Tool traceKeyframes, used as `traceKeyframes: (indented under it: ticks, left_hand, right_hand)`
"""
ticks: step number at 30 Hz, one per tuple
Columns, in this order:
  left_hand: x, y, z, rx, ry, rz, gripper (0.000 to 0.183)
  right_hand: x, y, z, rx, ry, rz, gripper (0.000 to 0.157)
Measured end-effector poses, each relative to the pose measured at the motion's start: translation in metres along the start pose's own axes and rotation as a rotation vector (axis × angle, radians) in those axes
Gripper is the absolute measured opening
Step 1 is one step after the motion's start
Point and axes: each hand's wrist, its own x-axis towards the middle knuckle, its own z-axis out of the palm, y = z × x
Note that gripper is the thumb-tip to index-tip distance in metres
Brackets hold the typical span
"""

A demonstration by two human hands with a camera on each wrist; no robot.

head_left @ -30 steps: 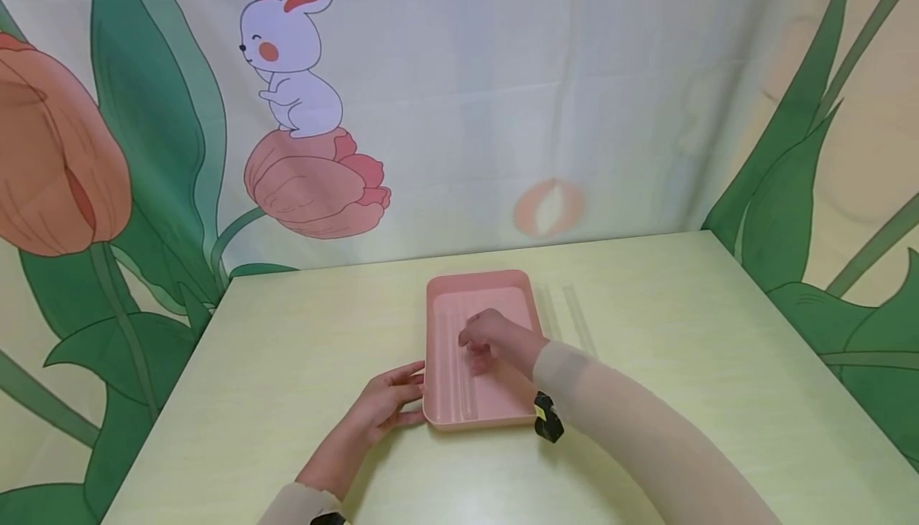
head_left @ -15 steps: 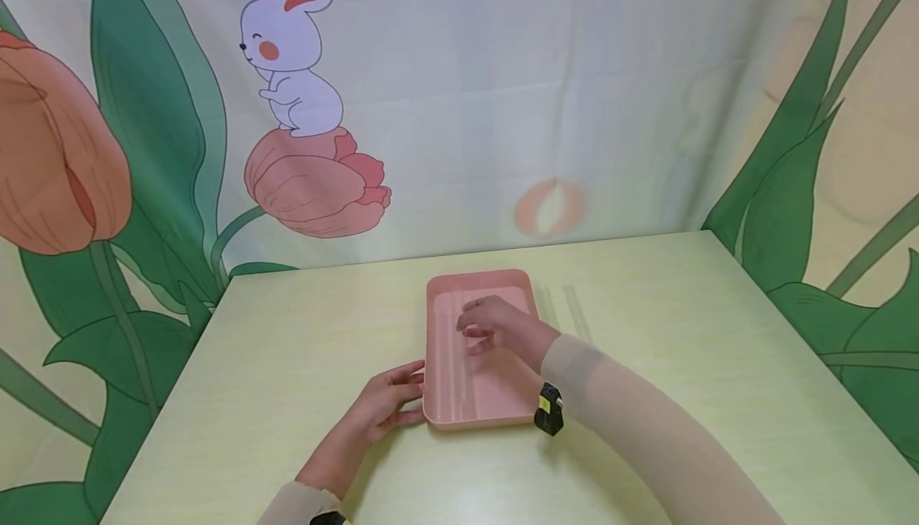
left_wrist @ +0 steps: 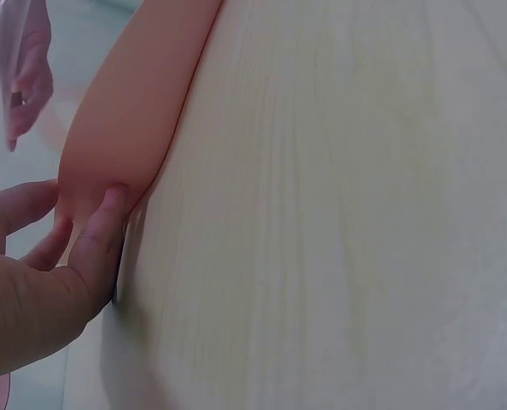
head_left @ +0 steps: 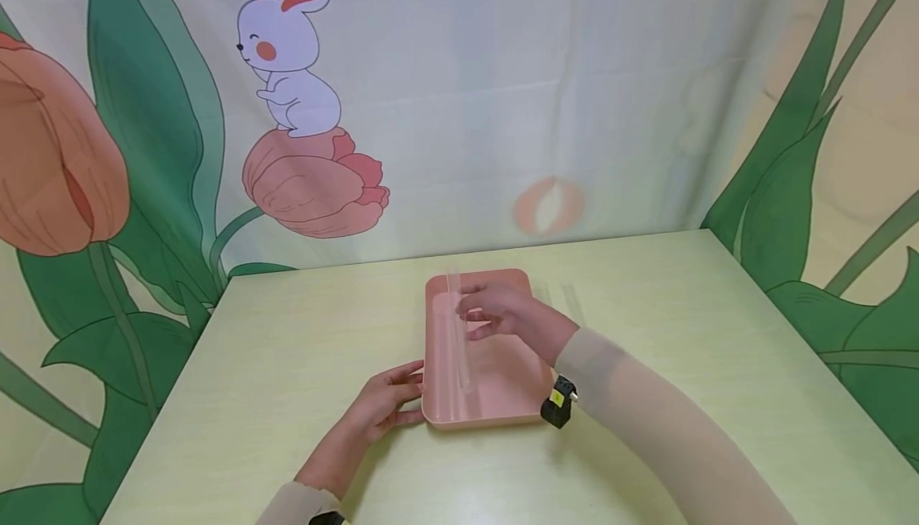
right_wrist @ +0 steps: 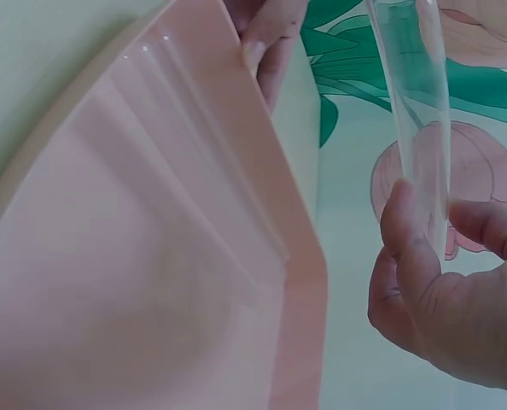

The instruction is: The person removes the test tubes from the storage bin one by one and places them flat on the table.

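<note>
My right hand (head_left: 495, 307) pinches a clear plastic tube (head_left: 462, 361) over the left part of a shallow pink tray (head_left: 511, 385). In the right wrist view the tube (right_wrist: 420, 102) stands out beyond thumb and fingertips, apart from the tray. Further clear tubes (head_left: 441, 381) lie lengthwise along the tray's left side. My left hand (head_left: 388, 397) touches the tray's outer wall near its front left corner, fingers spread along it. The left wrist view shows the left thumb (left_wrist: 108, 209) against the wall.
Right of the tray, faint clear strips or tubes (head_left: 572, 303) lie on the pale wood-look table (head_left: 301, 333), partly behind the right forearm. A printed curtain (head_left: 445, 110) with a rabbit and tulips hangs behind the table.
My right hand has moved up and a little away from me, raising the clear tube off the others in the tray. The left hand and tray have stayed put.
</note>
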Motion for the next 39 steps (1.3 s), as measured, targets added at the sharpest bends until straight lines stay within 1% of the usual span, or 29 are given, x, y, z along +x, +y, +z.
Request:
traceKeyframes:
  ticks: [4, 10, 21, 26, 31, 35, 39]
  left_hand:
    - [0.000, 0.000, 0.000, 0.002, -0.006, 0.000, 0.052]
    - [-0.001, 0.000, 0.000, 0.001, -0.019, -0.003, 0.053]
    - [0.000, 0.001, -0.002, 0.002, -0.021, -0.004, 0.053]
    - [0.000, 0.000, -0.002, -0.012, -0.025, -0.006, 0.054]
    - [0.000, -0.001, -0.002, -0.013, -0.031, -0.003, 0.054]
    - [-0.001, -0.001, -0.003, -0.014, -0.020, -0.003, 0.053]
    - [-0.001, -0.001, -0.003, -0.017, -0.028, 0.002, 0.054]
  right_hand:
    - [-0.007, -0.006, -0.004, 0.014, -0.023, -0.029, 0.058]
    - [-0.017, -0.015, -0.010, 0.042, -0.029, -0.038, 0.056]
    - [-0.035, -0.029, -0.026, 0.046, -0.059, -0.094, 0.059]
    - [-0.047, -0.034, -0.038, 0.026, -0.071, -0.125, 0.059]
    - [-0.056, -0.035, -0.055, 0.001, -0.074, -0.158, 0.058]
    - [-0.063, -0.034, -0.069, -0.017, -0.077, -0.180, 0.059]
    - [-0.073, -0.035, -0.083, -0.043, -0.075, -0.198, 0.059]
